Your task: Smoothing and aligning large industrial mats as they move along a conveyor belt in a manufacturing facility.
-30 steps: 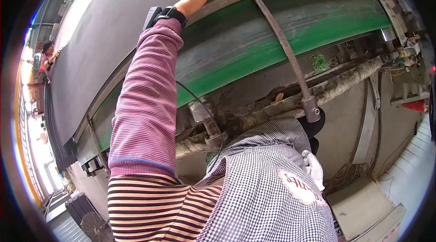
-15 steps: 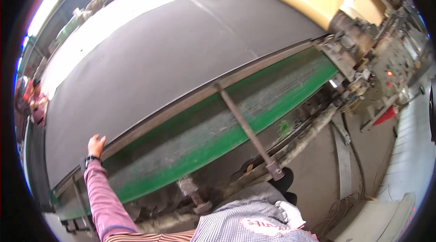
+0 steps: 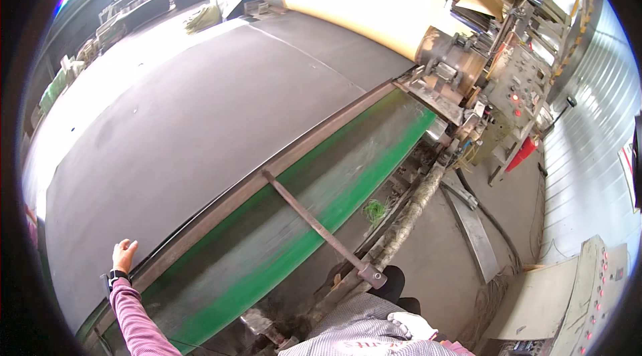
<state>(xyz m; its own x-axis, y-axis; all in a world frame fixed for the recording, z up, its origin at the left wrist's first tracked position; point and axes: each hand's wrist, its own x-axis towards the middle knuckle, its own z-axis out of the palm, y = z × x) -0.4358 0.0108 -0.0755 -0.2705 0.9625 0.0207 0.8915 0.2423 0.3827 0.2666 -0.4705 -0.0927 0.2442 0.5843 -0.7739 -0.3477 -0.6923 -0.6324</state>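
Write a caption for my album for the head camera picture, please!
Left hand at the near edge of a wide dark sheet, beside a long green band, yellow sheet beyond.

The left forearm, sleeved in pink, came up from the lower edge, its wrist encircled by a dark band; the bare left hand reached forward, fingers slightly bent and parted; a white glove showed near the waist, though whether it covered the right hand was unclear
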